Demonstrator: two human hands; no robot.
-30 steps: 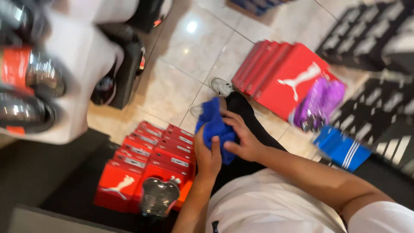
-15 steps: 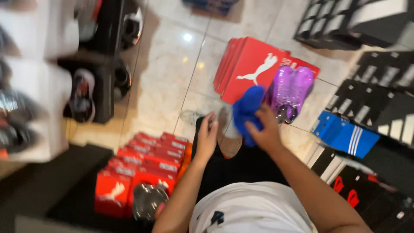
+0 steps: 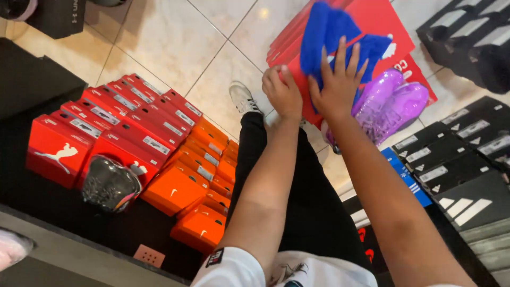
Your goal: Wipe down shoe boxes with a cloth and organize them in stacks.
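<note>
Head view: right hand [image 3: 334,87], fingers spread, presses blue cloth [image 3: 329,32] onto red shoebox [image 3: 396,24]; left hand [image 3: 281,93] fisted beside; cloth's long axis runs diagonal; bare tile floor [image 3: 175,37] to the left.

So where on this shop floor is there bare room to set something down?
Bare cream floor tiles lie between the rows of red and orange cardboard shoe boxes and the flat red boxes. It is crowded on the right: black boxes, purple glossy shoes, and both hands, left hand and right hand, at the blue cloth.

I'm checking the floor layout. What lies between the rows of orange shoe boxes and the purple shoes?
In the head view, the person's black-trousered leg and white sneaker lie between the orange shoe boxes and purple shoes.
</note>
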